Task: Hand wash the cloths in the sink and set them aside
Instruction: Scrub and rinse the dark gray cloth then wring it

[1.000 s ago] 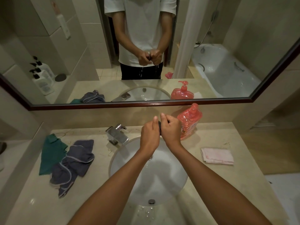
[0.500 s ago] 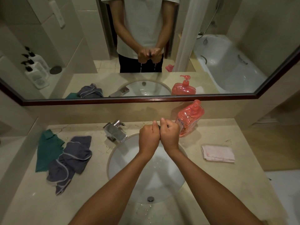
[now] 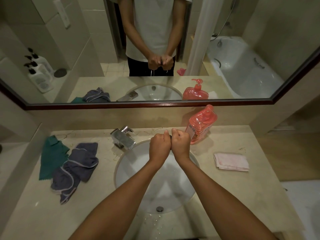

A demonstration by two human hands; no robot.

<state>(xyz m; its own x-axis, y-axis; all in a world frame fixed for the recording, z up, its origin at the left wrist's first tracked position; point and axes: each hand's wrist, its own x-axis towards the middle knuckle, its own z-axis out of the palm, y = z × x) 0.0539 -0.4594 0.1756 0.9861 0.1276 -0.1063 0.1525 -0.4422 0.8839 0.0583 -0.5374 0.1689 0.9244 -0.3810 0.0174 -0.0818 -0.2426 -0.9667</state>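
Both hands are held as fists over the far part of the white sink (image 3: pixel 124 172), knuckle against knuckle. The left hand (image 3: pixel 159 146) and the right hand (image 3: pixel 181 142) are each curled tight around a small dark cloth (image 3: pixel 170 136), of which only a thin dark strip is seen between the two fists; the rest is hidden inside the fingers. So the grip of each hand is clamped on this cloth. In the mirror (image 3: pixel 155 104) drops of water are seen falling under the fists.

On the bench (image 3: pixel 225 196), to the left of the sink, a grey-blue cloth (image 3: pixel 76 168) with a pale edge is lying crumpled. It is partly laid over a green cloth (image 3: pixel 52 156), which is spread flat further to the left. To the right of the sink, well apart from the basin, a pink cloth (image 3: pixel 231 161) is lying folded.

A chrome tap (image 3: pixel 123 138) is placed at the far left rim of the sink. A red soap bottle (image 3: pixel 201 125) with a pump is standing against the wall, just beside the right hand. The drain (image 3: pixel 159 208) is seen at the near side of the basin, and water spots are lying on the bench in front of it.
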